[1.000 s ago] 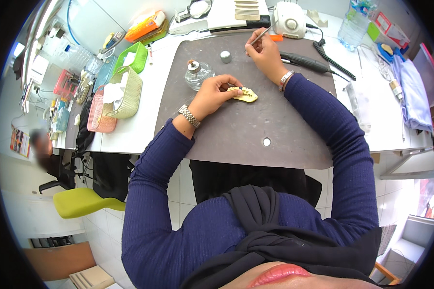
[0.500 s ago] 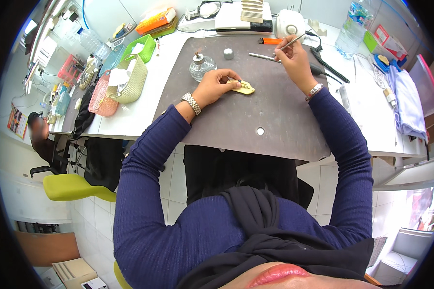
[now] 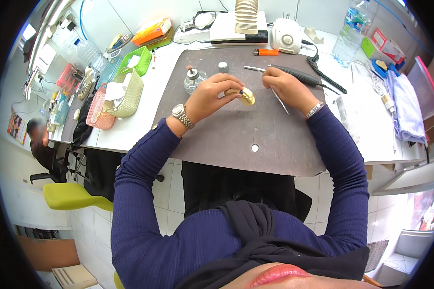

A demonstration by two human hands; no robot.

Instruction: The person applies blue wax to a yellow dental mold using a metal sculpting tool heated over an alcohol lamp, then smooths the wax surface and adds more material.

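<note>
The glass burner (image 3: 191, 85) stood on the grey mat (image 3: 217, 144). To its right and slightly nearer the person, the left hand (image 3: 211, 98) held the yellow dental cast (image 3: 248, 97), pinched between thumb and fingers and tilted; whether the cast touched the mat could not be told. Farther right of the burner, the right hand (image 3: 285, 85) gripped a thin metal tool (image 3: 280, 100), its lower end apart from the cast. Behind the burner and to its right stood a small metal cap (image 3: 223, 66); well to its right lay a dark handpiece (image 3: 296, 74). Left of the burner, off the mat, stood a cream basket (image 3: 130, 98) and a pink basket (image 3: 98, 114).
</note>
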